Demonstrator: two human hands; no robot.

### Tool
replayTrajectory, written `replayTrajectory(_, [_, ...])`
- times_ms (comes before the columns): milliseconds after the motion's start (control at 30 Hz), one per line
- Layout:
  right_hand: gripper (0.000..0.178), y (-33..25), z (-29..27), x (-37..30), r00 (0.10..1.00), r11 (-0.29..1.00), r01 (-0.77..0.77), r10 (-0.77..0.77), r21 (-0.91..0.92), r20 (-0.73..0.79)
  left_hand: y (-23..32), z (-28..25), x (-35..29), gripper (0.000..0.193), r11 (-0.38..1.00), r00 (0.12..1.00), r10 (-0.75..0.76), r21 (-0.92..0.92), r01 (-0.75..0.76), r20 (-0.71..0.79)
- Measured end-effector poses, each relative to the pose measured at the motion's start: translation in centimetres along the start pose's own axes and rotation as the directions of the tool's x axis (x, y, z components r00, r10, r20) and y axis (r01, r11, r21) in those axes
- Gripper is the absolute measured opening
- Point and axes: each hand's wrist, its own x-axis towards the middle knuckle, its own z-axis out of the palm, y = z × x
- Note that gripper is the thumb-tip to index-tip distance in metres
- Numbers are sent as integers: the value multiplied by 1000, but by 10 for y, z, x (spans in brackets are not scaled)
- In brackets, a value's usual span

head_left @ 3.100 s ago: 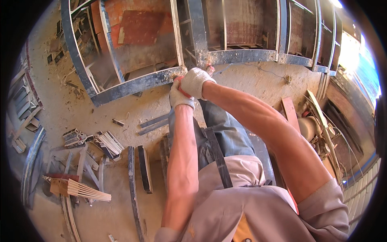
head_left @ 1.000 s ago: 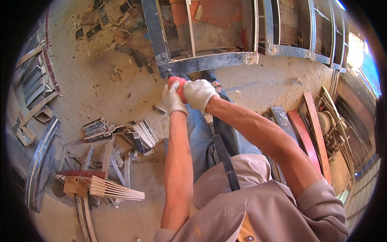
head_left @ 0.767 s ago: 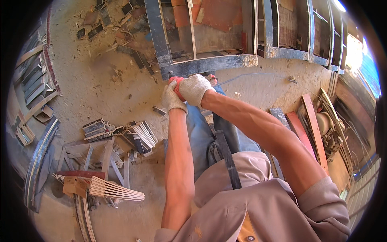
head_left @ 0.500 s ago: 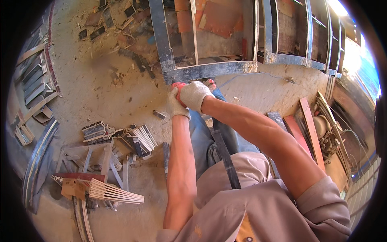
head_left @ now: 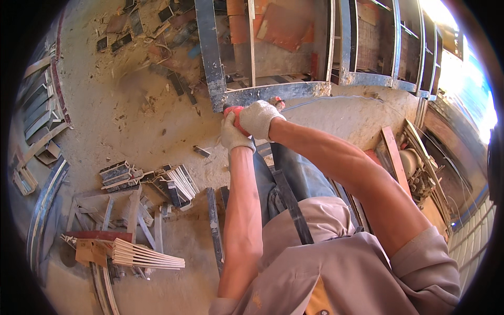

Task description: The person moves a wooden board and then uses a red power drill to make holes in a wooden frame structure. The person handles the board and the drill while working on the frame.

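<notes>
**Red tool (head_left: 239,117) nosed at the near left corner of a dark frame (head_left: 278,91)**

The left grip (head_left: 234,133), a gloved hand, is closed around the left side of the red tool. The right grip (head_left: 259,120), gloved too, is closed over the tool's right side. Both are drawn in tight with no gap showing, though most fingertips are hidden. The tool sits between the two grips, a little ahead of the left one, and the left grip lies nearer the frame's corner.

The tool's long axis runs slantwise: its dark nose points ahead and to the left of the grips, and its red body runs back toward the person. The nose is right by the corner; whether it touches cannot be told. Just beyond the grips, the frame's curved near beam stretches from that corner off to the right, crosswise to the tool.

On the floor (head_left: 131,123), a small block (head_left: 201,151) lies left of the left grip and nearer the person, with a stack of pale strips (head_left: 181,184) farther back. A thin cord (head_left: 336,97) trails away beyond and right of the right grip.
</notes>
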Motion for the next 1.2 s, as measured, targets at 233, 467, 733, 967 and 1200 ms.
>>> replayTrajectory(233, [16,-7,-6,13,998,998,-16,11,64,67,20,16,-25,32,990,992,-113,-75,117,54])
replayTrajectory(467, [16,-18,-24,31,997,995,-56,59,84,-40,37,-1,5,31,975,975,-157,-135,179,157])
replayTrajectory(733, [16,5,-16,17,999,1000,-1,1,-3,44,17,10,2,27,989,985,-100,-96,114,142])
replayTrajectory(967, [15,-6,21,25,983,997,-72,76,35,-168,22,9,-1,29,986,965,-152,-37,163,215])
replayTrajectory(1200, [17,-36,-13,14,997,996,4,-10,-90,-70,42,-15,7,36,995,968,-101,28,97,232])
